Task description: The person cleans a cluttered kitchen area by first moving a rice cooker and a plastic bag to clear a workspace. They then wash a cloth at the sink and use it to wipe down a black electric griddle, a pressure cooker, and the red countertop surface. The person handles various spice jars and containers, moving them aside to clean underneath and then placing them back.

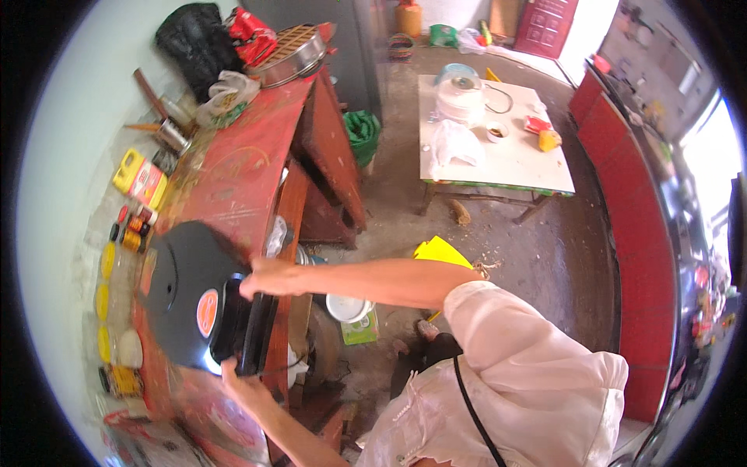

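A dark, round-topped electric cooking appliance with an orange round sticker rests on the red cabinet top. A glossy black part projects from its front, towards me. My right hand grips the upper corner of this front part. At the lower corner my left hand holds on, with its thumb side showing and the other fingers mostly hidden. The lid looks closed. A thin dark cord runs out below the appliance.
Jars, a yellow-capped jug and a steel steamer line the cabinet. Beside my feet are a white-lidded bucket and a yellow dustpan. A white table and a red counter stand farther off.
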Tool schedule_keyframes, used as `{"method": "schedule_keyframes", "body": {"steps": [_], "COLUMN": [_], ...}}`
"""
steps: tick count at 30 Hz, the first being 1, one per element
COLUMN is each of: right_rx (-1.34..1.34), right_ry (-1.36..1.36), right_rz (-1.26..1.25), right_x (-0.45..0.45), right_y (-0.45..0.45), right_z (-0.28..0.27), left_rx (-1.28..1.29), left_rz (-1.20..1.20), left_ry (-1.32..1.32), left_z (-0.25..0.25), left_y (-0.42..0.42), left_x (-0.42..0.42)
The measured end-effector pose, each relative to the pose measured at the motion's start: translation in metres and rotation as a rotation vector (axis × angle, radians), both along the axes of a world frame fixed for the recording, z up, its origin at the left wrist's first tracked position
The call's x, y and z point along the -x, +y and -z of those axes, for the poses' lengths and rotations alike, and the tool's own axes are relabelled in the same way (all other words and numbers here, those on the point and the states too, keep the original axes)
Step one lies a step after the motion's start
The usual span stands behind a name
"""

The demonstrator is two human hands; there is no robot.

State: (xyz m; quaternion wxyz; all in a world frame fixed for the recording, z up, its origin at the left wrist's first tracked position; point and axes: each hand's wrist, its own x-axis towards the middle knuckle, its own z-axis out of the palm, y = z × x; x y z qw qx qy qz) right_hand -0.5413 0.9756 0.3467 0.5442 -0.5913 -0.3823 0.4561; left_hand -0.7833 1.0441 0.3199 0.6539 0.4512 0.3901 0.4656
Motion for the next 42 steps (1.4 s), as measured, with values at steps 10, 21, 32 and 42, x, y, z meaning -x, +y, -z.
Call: {"method": "schedule_keyframes", "body": {"steps": [10,21,32,42], "right_rx": [-0.168,0.792,1.309,1.283], "right_ry": [-0.624,-0.767,0.015,0.159], "right_rz": [0.06,0.118,0.897,1.222], "right_x": [0.009,-0.031,0.106,0.183], "right_y": [0.022,-0.376,-0.769,-0.889], "right_z": [0.013,0.229,0.318,0.369], "left_rx": [-0.021,-1.331,-1.112,-1.061], "left_rz": [-0.158,-0.736,0.246,0.85], "left_ry": [0.149,0.76,0.347,0.073], "left_z": [-0.004,-0.038,-0.021,-0.005], "left_y": [0.037,-0.068,-0.326,-0.561], "left_x": [0.021,-0.04,-0.283,-0.393]}}
